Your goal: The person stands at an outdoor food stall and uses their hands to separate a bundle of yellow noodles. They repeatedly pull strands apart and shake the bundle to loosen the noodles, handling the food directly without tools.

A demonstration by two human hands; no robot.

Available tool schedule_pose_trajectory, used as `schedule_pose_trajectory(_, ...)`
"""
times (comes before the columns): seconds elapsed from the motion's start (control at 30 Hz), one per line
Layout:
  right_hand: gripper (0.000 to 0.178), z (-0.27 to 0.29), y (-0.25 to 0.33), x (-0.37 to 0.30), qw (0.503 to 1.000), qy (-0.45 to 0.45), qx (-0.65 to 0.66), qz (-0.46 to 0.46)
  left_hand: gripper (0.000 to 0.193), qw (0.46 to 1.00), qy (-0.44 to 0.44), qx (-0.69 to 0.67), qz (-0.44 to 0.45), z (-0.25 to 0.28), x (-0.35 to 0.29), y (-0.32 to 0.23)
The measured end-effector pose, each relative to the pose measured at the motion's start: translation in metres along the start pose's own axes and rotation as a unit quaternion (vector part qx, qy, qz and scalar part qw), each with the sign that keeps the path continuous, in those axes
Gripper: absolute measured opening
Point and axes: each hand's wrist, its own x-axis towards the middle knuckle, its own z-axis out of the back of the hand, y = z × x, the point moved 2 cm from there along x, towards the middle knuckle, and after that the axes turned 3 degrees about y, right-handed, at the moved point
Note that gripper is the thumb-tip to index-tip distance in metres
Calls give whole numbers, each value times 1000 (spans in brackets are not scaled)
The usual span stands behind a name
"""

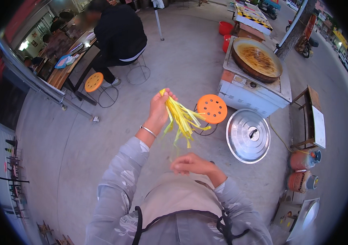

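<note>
Raised out in front of me, my left hand (159, 107) is closed around the gathered top of a bunch of yellow plastic strips (179, 115). The loose ends fan out and hang down to the right, and a few paler strands dangle lowest. A bracelet circles that wrist. Closer to my body, above the beige apron (178, 194), my right hand (194, 164) has its fingers curled in. A faint, blurred strand trails down close to its fingertips; whether they pinch it is too small to make out.
Beyond the strips stands an orange stool (212, 109). A large metal lid (248, 136) is right of it, below a cooking stand with a wide round pan (257, 59). Gas cylinders (302, 181) stand far right. A person in black (118, 34) sits at a wooden table, upper left.
</note>
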Motion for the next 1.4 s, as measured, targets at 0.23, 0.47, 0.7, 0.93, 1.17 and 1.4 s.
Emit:
schedule_pose_trajectory(0.23,19,68,-35,-40,987,-131,54,-79,17,998,-8,-53,28,-14,-9,-16)
schedule_pose_trajectory(0.47,21,100,-15,-50,895,-421,83,119,11,958,265,-95,49,-48,-49,-46)
schedule_pose_trajectory(0.7,29,65,54,-36,913,-314,-93,243,9,915,386,-107,59,-44,-78,-57)
schedule_pose_trajectory(0.93,19,61,67,-21,943,-239,-98,212,9,897,435,-35,71,-44,-92,-59)
schedule_pose_trajectory(1.17,20,74,100,-51,938,-284,-88,179,21,902,431,35,17,-33,-100,-66)
schedule_pose_trajectory(1.4,22,78,110,-66,919,-292,-126,232,13,933,344,107,1,-38,-104,-58)
